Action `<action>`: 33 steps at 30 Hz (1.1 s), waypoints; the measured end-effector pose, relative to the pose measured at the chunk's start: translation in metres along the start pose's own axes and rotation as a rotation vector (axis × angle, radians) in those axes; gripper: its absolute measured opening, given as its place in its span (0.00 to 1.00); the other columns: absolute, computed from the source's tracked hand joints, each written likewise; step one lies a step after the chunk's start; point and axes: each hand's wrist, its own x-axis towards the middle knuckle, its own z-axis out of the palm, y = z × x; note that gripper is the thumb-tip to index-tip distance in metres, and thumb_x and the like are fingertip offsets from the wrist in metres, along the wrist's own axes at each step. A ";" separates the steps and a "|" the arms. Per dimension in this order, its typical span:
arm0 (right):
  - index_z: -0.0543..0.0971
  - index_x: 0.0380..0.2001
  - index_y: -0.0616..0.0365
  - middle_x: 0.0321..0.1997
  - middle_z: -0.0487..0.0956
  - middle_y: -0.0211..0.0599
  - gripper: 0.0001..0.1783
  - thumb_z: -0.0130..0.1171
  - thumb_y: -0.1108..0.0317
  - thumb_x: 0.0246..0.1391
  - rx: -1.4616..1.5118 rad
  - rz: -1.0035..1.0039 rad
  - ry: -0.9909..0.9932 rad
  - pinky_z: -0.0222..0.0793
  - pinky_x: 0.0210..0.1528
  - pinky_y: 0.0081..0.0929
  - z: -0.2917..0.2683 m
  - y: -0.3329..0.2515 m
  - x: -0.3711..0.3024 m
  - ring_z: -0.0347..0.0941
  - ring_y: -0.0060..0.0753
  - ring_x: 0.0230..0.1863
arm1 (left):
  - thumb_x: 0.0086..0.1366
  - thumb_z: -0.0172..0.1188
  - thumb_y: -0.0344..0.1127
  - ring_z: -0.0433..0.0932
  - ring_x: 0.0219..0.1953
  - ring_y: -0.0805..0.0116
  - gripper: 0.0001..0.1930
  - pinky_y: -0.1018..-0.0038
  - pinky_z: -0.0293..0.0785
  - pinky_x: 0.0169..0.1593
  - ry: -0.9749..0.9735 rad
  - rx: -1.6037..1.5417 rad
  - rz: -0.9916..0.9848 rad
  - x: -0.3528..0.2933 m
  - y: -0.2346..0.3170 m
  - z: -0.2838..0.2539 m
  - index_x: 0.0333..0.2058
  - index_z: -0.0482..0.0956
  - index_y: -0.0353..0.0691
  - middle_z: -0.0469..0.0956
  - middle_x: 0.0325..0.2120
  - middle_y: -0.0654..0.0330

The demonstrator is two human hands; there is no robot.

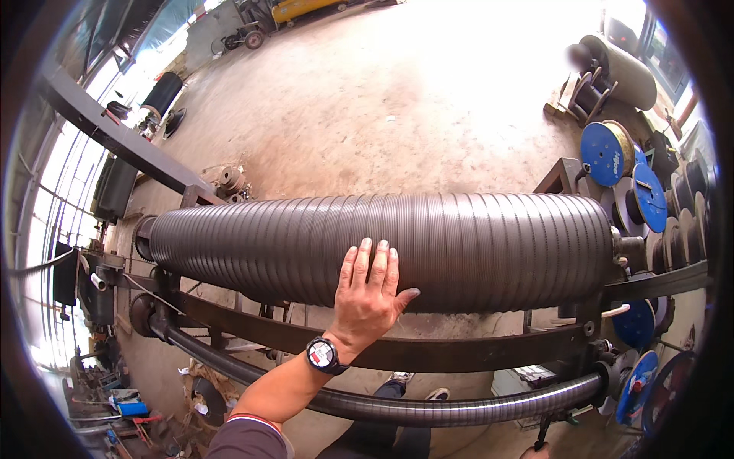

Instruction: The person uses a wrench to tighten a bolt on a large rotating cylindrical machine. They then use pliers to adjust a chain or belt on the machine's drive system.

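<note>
My left hand [369, 300] lies flat on a large ribbed dark metal roller [489, 249], its fingers stretched out and thumb apart. Fine lines and wider-spaced bands ring the roller, which spans the frame from side to side. A watch [322, 355] is on my left wrist. At the lower right edge, my right hand [537, 453] shows only in part, closed around a dark handle [543, 433] below a thinner shiny bar [474, 411]. That bar runs across on the near side of the roller.
A dark frame beam [459, 350] crosses between roller and bar. Blue-flanged spools [604, 154] and more reels stand at the right. Tools and a blue object [133, 408] crowd the lower left. My shoes [401, 376] show beneath the beam. Concrete floor [359, 99] stretches beyond.
</note>
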 end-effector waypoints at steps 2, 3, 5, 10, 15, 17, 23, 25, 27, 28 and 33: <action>0.82 0.42 0.68 0.38 0.83 0.66 0.16 0.54 0.69 0.56 0.098 0.006 0.008 0.74 0.46 0.52 0.004 0.002 -0.007 0.79 0.66 0.43 | 0.72 0.55 0.59 0.71 0.64 0.41 0.35 0.45 0.63 0.69 0.007 -0.003 0.026 0.007 0.003 0.002 0.58 0.76 0.27 0.76 0.58 0.43; 0.82 0.43 0.68 0.39 0.83 0.65 0.16 0.54 0.69 0.56 0.125 0.033 0.049 0.73 0.46 0.52 -0.006 0.014 -0.017 0.79 0.65 0.43 | 0.72 0.56 0.58 0.71 0.65 0.41 0.34 0.45 0.64 0.69 0.004 -0.007 0.036 0.010 0.007 0.004 0.56 0.77 0.27 0.76 0.59 0.43; 0.77 0.28 0.68 0.23 0.77 0.53 0.06 0.53 0.78 0.44 0.118 0.104 0.279 0.69 0.36 0.48 0.005 0.020 -0.017 0.74 0.55 0.28 | 0.71 0.57 0.57 0.71 0.65 0.40 0.33 0.45 0.64 0.69 -0.015 0.007 0.025 0.008 0.003 0.002 0.54 0.78 0.27 0.76 0.59 0.43; 0.68 0.22 0.64 0.17 0.63 0.34 0.03 0.50 0.80 0.40 0.427 0.124 0.173 0.59 0.27 0.37 0.007 0.046 -0.049 0.57 0.32 0.22 | 0.65 0.67 0.46 0.69 0.65 0.38 0.26 0.46 0.65 0.68 0.017 0.030 0.034 0.010 -0.010 -0.015 0.49 0.80 0.26 0.77 0.57 0.43; 0.71 0.24 0.64 0.20 0.70 0.35 0.03 0.56 0.79 0.45 0.307 0.046 0.321 0.62 0.26 0.35 -0.033 0.069 -0.117 0.62 0.30 0.21 | 0.65 0.67 0.44 0.70 0.64 0.38 0.26 0.48 0.67 0.68 0.006 -0.206 0.069 0.018 0.027 -0.042 0.53 0.78 0.26 0.76 0.57 0.43; 0.82 0.45 0.67 0.42 0.83 0.61 0.18 0.57 0.67 0.55 0.378 0.161 0.048 0.72 0.50 0.51 -0.092 0.014 -0.146 0.77 0.64 0.45 | 0.65 0.68 0.43 0.73 0.62 0.38 0.27 0.50 0.70 0.65 0.009 -0.444 0.121 0.009 0.049 -0.062 0.56 0.76 0.30 0.77 0.56 0.43; 0.80 0.46 0.66 0.36 0.84 0.49 0.19 0.57 0.66 0.54 0.647 -0.156 -0.042 0.73 0.45 0.44 -0.117 0.010 -0.179 0.78 0.53 0.39 | 0.60 0.75 0.50 0.70 0.66 0.43 0.47 0.56 0.68 0.69 -0.517 -1.411 0.166 -0.072 0.205 -0.095 0.68 0.62 0.31 0.70 0.63 0.41; 0.79 0.42 0.64 0.31 0.82 0.42 0.14 0.58 0.67 0.55 0.910 -0.008 -0.382 0.73 0.37 0.36 -0.188 -0.081 -0.180 0.77 0.44 0.30 | 0.60 0.72 0.61 0.61 0.72 0.40 0.55 0.55 0.59 0.74 -0.662 -1.488 0.113 -0.107 0.251 -0.097 0.71 0.55 0.27 0.63 0.68 0.36; 0.77 0.36 0.58 0.24 0.76 0.28 0.06 0.59 0.69 0.57 1.162 0.040 -0.480 0.65 0.25 0.21 -0.197 -0.100 -0.184 0.70 0.21 0.21 | 0.58 0.72 0.64 0.61 0.71 0.40 0.58 0.55 0.58 0.74 -0.678 -1.551 0.096 -0.138 0.289 -0.100 0.71 0.55 0.27 0.62 0.68 0.35; 0.77 0.35 0.58 0.23 0.75 0.26 0.06 0.60 0.69 0.56 1.194 -0.030 -0.530 0.64 0.25 0.20 -0.189 -0.098 -0.183 0.69 0.20 0.21 | 0.57 0.72 0.65 0.62 0.70 0.40 0.59 0.55 0.59 0.73 -0.669 -1.483 0.099 -0.146 0.295 -0.103 0.71 0.55 0.27 0.63 0.67 0.36; 0.77 0.34 0.56 0.23 0.71 0.24 0.07 0.63 0.69 0.53 1.113 -0.389 -0.544 0.61 0.23 0.20 -0.182 -0.126 -0.167 0.66 0.17 0.24 | 0.50 0.75 0.67 0.68 0.65 0.43 0.64 0.55 0.62 0.70 -0.733 -1.390 -0.146 -0.162 0.292 -0.124 0.72 0.54 0.28 0.67 0.63 0.40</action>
